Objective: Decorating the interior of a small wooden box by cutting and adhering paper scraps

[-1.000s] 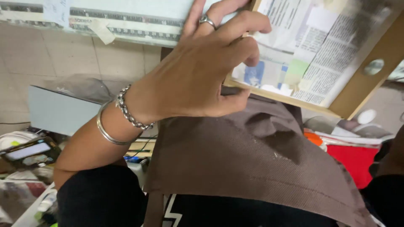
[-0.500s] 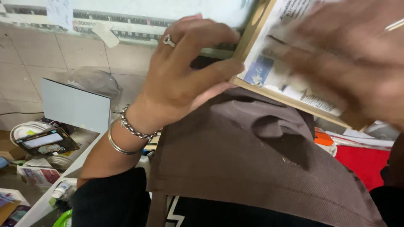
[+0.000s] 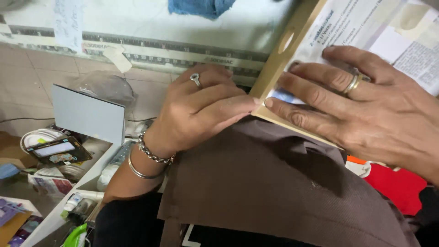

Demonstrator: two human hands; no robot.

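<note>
Tiled wall behind; I see my left hand (image 3: pixel 201 110) pinching brown fabric (image 3: pixel 274 192), right hand (image 3: pixel 361 105) fingers spread flat, pressing the wooden board (image 3: pixel 279 68).

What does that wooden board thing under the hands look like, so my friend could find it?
Start at the white table edge with the ruler strip along it. Just right of it, the brown cloth lies spread out, and at its top edge sits the wooden board, pressed down by the right hand and pinched at its corner by the left hand. It alone is tan wood, has an oval hole and is covered with printed paper.
</note>
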